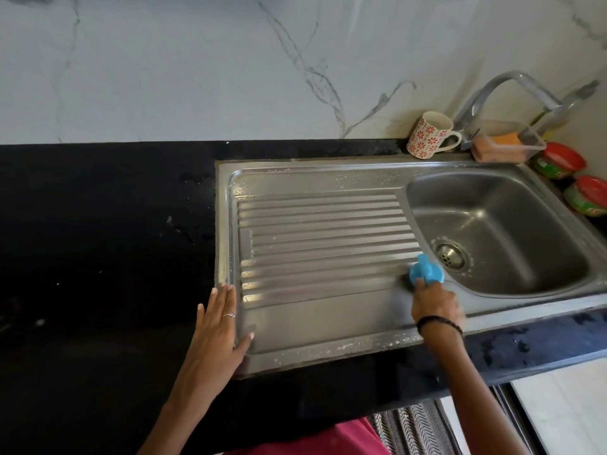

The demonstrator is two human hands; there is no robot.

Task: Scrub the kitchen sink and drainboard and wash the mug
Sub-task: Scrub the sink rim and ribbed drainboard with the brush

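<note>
Left hand (219, 326) flat on drainboard (315, 231) | right hand (435, 303) apparently gripping blue scrubber (426, 270)

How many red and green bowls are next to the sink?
2. One bowl sits right of the sink, beside the sponge box; the other bowl is just in front, partly cut off. More may be hidden.

Home kitchen. Evidence: stainless sink (499, 231) with ribbed drainboard (322, 238) set into a black counter (98, 257); tap (512, 90) at the counter's back right corner; marble-look wall (197, 60) behind (grey veins); patterned mug (428, 134) at the back edge.
</note>
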